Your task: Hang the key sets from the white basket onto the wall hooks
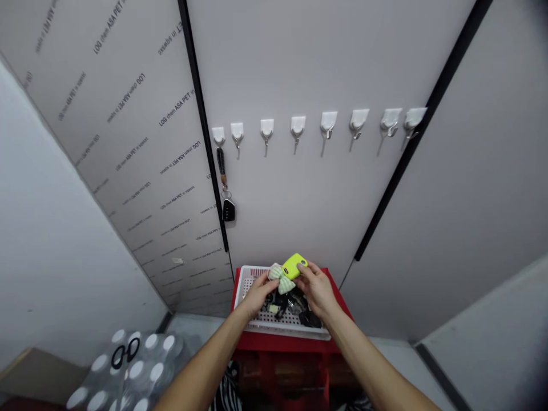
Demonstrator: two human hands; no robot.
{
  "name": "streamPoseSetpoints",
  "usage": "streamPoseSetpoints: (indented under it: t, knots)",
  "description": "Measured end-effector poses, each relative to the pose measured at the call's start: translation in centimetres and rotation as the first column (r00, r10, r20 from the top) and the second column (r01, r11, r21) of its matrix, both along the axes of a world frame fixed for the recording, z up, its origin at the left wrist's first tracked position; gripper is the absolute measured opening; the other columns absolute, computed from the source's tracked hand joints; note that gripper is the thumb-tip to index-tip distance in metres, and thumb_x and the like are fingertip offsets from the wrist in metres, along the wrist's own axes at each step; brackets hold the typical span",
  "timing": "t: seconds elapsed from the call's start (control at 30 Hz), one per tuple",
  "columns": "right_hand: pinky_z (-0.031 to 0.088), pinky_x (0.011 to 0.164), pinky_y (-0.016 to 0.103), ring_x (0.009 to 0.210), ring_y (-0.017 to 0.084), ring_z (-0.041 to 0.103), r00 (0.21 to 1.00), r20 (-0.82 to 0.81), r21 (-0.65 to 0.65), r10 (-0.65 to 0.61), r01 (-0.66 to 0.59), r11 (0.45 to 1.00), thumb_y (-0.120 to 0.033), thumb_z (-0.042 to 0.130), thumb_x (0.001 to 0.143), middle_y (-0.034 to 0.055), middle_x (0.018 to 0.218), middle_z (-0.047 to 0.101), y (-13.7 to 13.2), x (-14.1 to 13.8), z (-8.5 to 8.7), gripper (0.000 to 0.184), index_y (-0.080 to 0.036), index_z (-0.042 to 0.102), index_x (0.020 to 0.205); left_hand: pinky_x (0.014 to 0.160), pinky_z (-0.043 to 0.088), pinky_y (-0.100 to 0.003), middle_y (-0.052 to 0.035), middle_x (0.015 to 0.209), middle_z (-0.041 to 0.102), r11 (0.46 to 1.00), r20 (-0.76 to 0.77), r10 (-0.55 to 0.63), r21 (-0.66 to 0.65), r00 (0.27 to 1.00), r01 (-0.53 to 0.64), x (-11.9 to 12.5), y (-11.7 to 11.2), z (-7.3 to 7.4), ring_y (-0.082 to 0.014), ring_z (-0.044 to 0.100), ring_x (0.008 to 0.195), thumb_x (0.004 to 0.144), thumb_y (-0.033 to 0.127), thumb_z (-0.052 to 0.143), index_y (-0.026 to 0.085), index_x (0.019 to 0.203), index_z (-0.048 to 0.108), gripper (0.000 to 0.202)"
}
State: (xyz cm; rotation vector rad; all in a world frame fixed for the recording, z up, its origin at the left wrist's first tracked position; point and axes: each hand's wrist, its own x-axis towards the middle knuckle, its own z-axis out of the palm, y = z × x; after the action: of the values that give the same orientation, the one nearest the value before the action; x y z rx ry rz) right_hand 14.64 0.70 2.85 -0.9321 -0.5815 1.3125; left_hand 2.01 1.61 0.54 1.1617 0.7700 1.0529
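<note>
Above a white plastic basket (282,327), both hands hold a bright yellow-green car key fob (293,267) with a checked green-and-white bow (281,278) attached. My right hand (317,288) pinches the fob at its right end, thumb on its face. The bow's left side is gripped between the fingers of my left hand (259,292). Under the hands, several dark key fobs (309,318) and other small items lie in the basket, partly hidden by the hands.
White adhesive hooks (298,127) run in a row across the grey panel. A black key fob (229,210) on a braided strap hangs from the leftmost hook. The basket stands on a red stand (274,342). Wrapped bottles (136,370) with scissors (124,354) on top stand lower left.
</note>
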Motion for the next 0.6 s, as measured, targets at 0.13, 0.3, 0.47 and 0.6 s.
streamPoseSetpoints:
  t: [0.13, 0.3, 0.47, 0.6]
  knots:
    - [0.043, 0.046, 0.017, 0.051, 0.007, 0.052, 0.998, -0.066, 0.020, -0.016, 0.017, 1.000, -0.020, 0.060, 0.049, -0.0028, 0.060, 0.056, 0.5, 0.2, 0.9, 0.026, -0.015, 0.048, 0.071, 0.063, 0.034, -0.021, -0.0019, 0.074, 0.057, 0.989, 0.077, -0.079, -0.120, 0.994, 0.088, 0.1, -0.8, 0.1, -0.0102, 0.048, 0.063, 0.058, 0.029, 0.054, 0.013, 0.081, 0.054, 0.028]
    - [0.043, 0.045, 0.016, 0.050, 0.007, 0.051, 0.992, -0.061, -0.004, -0.113, 0.113, 0.994, -0.018, 0.060, 0.048, -0.0038, 0.058, 0.055, 1.1, 1.6, 0.8, 0.026, -0.016, 0.048, 0.071, 0.055, 0.031, -0.017, 0.0011, 0.062, 0.056, 0.961, 0.053, -0.104, -0.253, 0.993, 0.115, -0.5, -1.2, 0.0, -0.0064, 0.046, 0.055, 0.051, 0.020, 0.060, 0.013, 0.075, 0.056, 0.025]
    - [0.041, 0.044, 0.017, 0.050, 0.007, 0.050, 0.988, 0.110, -0.029, -0.105, 0.109, 0.994, -0.022, 0.058, 0.051, -0.0038, 0.062, 0.054, 1.0, 2.4, -0.8, 0.029, -0.017, 0.046, 0.076, 0.060, 0.033, -0.018, -0.0010, 0.062, 0.058, 0.965, 0.139, -0.080, -0.238, 0.987, 0.112, -0.6, -1.3, 1.3, -0.0079, 0.049, 0.058, 0.052, 0.019, 0.059, 0.012, 0.070, 0.058, 0.020]
    - [0.037, 0.039, 0.017, 0.045, 0.007, 0.046, 0.912, 0.407, -0.062, 0.050, -0.027, 0.998, -0.027, 0.054, 0.055, -0.0026, 0.057, 0.051, 0.2, 2.2, -2.6, 0.031, -0.015, 0.045, 0.082, 0.060, 0.036, -0.021, -0.0025, 0.062, 0.059, 0.963, 0.226, -0.005, -0.261, 0.974, 0.066, 0.0, -1.4, 2.2, -0.0105, 0.051, 0.059, 0.052, 0.022, 0.059, 0.011, 0.075, 0.058, 0.026]
